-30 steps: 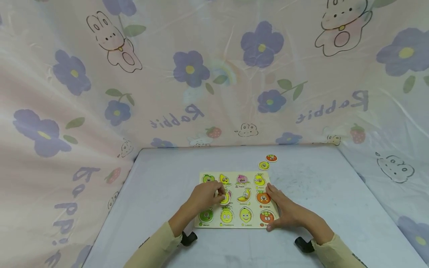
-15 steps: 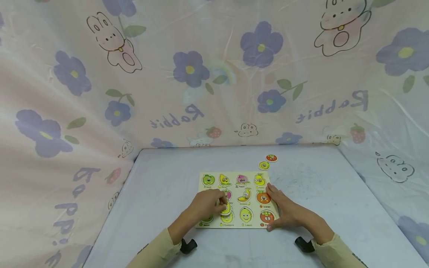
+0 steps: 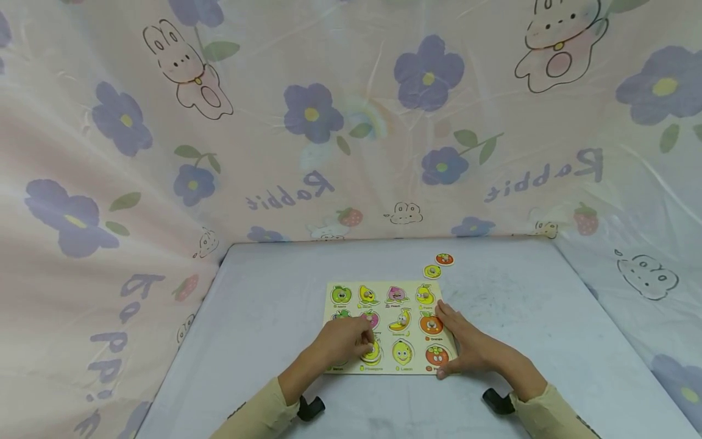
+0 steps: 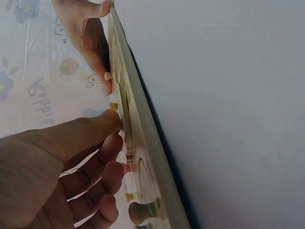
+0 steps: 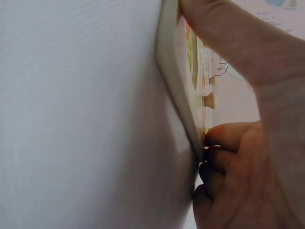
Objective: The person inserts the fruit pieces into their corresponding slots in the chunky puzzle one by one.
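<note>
My left hand pinches a yellow fruit puzzle piece over the pineapple picture in the board's near row. The left wrist view shows this piece edge-on at the board's face, beside the thumb tip; whether it sits in its recess I cannot tell. The cream wooden puzzle board lies flat with rows of fruit pictures, several bearing knobbed pieces. At its right side my right hand grips the edge, thumb at the near corner and fingers along the side. Part of the board's left side is hidden by my left hand.
Beyond the board's far right corner lie two loose pieces, a round yellow one and a red-orange one. The white table ends at a printed curtain at the back. A black device sits below each wrist.
My left hand has brought the yellow piece from the middle row toward me, down onto the pineapple picture. My right hand has stayed at the board's edge.
</note>
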